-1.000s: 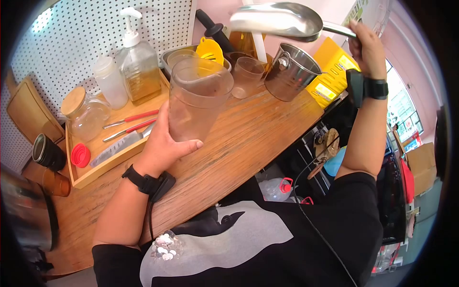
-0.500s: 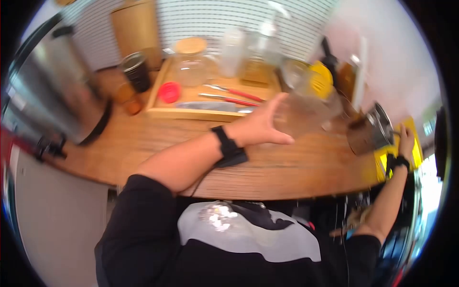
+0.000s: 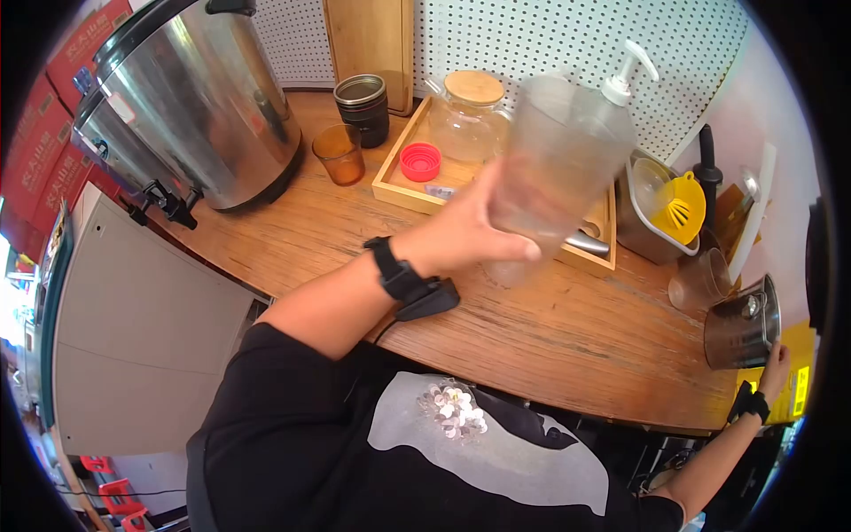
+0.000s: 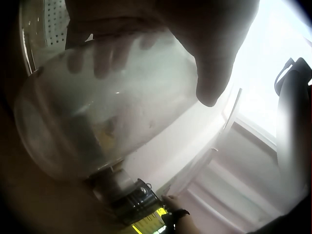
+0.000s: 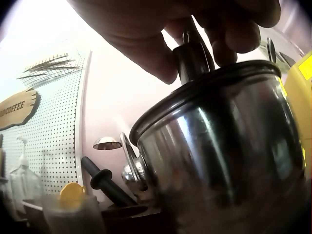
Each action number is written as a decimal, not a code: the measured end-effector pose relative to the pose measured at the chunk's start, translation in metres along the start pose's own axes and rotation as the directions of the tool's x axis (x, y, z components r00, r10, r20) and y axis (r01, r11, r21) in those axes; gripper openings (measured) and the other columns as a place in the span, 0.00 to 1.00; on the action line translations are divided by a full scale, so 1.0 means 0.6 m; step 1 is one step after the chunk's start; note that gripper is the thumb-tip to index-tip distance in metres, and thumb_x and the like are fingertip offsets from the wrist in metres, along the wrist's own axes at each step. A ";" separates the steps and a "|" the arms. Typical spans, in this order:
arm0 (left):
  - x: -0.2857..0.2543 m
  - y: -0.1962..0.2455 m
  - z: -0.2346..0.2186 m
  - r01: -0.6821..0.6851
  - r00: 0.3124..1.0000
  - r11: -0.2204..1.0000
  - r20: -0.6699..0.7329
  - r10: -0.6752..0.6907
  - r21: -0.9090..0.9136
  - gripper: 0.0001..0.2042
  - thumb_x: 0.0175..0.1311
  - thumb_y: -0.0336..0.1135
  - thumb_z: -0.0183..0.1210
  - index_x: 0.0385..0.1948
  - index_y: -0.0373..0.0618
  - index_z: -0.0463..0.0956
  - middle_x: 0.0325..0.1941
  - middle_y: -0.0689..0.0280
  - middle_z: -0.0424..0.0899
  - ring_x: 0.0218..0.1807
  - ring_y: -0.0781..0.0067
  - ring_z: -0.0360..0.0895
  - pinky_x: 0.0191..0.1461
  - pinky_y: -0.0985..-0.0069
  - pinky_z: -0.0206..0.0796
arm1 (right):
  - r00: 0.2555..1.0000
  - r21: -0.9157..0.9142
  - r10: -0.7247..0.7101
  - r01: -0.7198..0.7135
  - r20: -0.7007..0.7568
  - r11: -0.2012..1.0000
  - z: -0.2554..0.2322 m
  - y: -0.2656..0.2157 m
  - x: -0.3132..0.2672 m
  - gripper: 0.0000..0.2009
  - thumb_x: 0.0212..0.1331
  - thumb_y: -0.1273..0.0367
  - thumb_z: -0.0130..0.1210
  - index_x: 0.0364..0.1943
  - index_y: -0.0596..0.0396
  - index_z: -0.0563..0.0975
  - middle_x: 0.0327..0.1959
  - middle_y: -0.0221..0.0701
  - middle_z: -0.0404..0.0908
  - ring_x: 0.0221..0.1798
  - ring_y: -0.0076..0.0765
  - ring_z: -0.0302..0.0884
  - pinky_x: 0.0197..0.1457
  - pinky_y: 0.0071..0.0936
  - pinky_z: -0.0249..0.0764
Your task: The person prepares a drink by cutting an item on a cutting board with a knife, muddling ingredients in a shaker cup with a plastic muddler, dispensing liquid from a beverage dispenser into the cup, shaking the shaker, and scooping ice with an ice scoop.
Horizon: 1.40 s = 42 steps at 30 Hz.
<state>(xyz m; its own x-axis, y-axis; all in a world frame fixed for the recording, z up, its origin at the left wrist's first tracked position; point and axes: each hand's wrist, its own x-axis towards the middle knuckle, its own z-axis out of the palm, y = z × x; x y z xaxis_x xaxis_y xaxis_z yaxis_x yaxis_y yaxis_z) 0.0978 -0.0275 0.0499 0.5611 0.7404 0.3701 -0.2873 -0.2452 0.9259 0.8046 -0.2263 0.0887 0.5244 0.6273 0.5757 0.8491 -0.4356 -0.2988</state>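
My left hand (image 3: 456, 232) grips a tall clear plastic container (image 3: 563, 168), tilted above the wooden tray's front edge. The left wrist view has its fingers behind the clear wall (image 4: 122, 107) and the thumb on the near side. At the far right, my right hand (image 3: 775, 372) is at the rim of a steel bucket (image 3: 736, 332). In the right wrist view, thumb and fingers of that hand (image 5: 146, 34) are round a metal handle (image 5: 190, 61) rising at the bucket's rim (image 5: 214, 78); the scoop's bowl is hidden.
A large steel urn (image 3: 208, 106) stands at the left, beside an amber glass (image 3: 339, 158) and a dark cup (image 3: 363, 113). The tray (image 3: 403, 197) holds a glass teapot (image 3: 465, 133) and a red lid (image 3: 420, 162). A clear cup (image 3: 700, 282) stands beside the bucket.
The right hand has come down from the raised scoop to the bucket, where the bowl is out of sight. The head view has swung left; the left hand still holds the container.
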 end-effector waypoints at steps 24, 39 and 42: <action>-0.281 0.149 -0.204 0.580 0.637 0.596 -0.765 0.093 0.555 0.44 0.45 0.48 0.71 0.63 0.38 0.58 0.50 0.62 0.72 0.56 0.67 0.70 0.58 0.72 0.63 | -0.152 0.696 -0.855 -0.520 0.496 0.496 0.237 -0.802 -0.347 0.10 0.62 0.68 0.56 0.43 0.59 0.77 0.30 0.26 0.78 0.32 0.19 0.74 0.36 0.17 0.70; -0.206 0.202 -0.235 0.740 0.672 0.056 -0.738 -0.058 0.670 0.44 0.42 0.44 0.72 0.61 0.32 0.60 0.56 0.48 0.74 0.60 0.57 0.70 0.64 0.70 0.60 | -0.105 0.490 -0.806 -0.745 0.583 0.452 0.274 -0.777 -0.331 0.10 0.64 0.69 0.54 0.45 0.60 0.75 0.33 0.29 0.77 0.32 0.20 0.75 0.32 0.18 0.75; -0.203 0.207 -0.240 0.724 0.687 -0.011 -0.722 -0.084 0.690 0.45 0.41 0.44 0.73 0.61 0.31 0.60 0.57 0.43 0.72 0.62 0.52 0.70 0.65 0.68 0.60 | -0.103 0.492 -0.797 -0.738 0.595 0.463 0.273 -0.778 -0.330 0.10 0.64 0.69 0.53 0.45 0.59 0.75 0.32 0.29 0.77 0.31 0.20 0.75 0.31 0.19 0.75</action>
<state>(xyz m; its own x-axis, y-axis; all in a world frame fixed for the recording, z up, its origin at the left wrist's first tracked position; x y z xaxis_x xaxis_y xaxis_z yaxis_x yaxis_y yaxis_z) -0.1181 -0.0581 0.1090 -0.1508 0.9810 0.1223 0.9448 0.1067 0.3097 0.3147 -0.0417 -0.0106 -0.6931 0.6666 -0.2743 0.0373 -0.3469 -0.9372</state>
